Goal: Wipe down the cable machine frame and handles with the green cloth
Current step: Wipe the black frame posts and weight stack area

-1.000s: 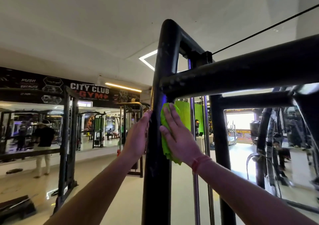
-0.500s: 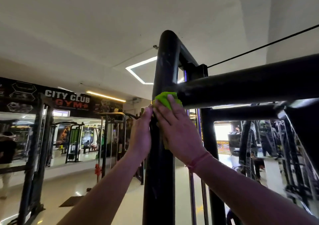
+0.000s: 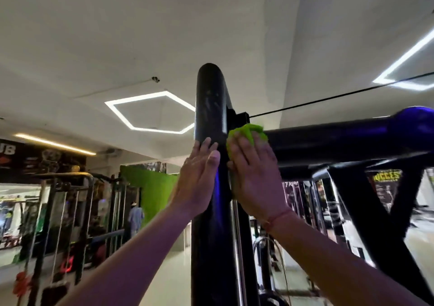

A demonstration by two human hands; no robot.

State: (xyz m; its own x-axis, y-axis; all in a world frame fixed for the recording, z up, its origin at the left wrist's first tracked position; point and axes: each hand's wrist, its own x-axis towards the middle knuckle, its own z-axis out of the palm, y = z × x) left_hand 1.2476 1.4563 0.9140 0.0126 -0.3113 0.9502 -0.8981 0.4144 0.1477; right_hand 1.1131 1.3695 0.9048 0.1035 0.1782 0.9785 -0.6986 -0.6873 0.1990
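A thick black upright post of the cable machine frame rises in the middle of the head view, with a black crossbar joining it from the right. My right hand presses the bright green cloth flat against the joint where the crossbar meets the post; only the cloth's upper edge shows above my fingers. My left hand lies flat on the left face of the post, fingers together, holding nothing. A thin black cable runs up to the right from the joint.
Diagonal black braces of the frame fill the lower right. Chrome guide rods run down just right of the post. Other gym racks stand at left, and a person stands far back by a green wall.
My right hand has slid the cloth up the post and over to the crossbar joint. My left hand rose with it. The camera has tilted up toward the ceiling.
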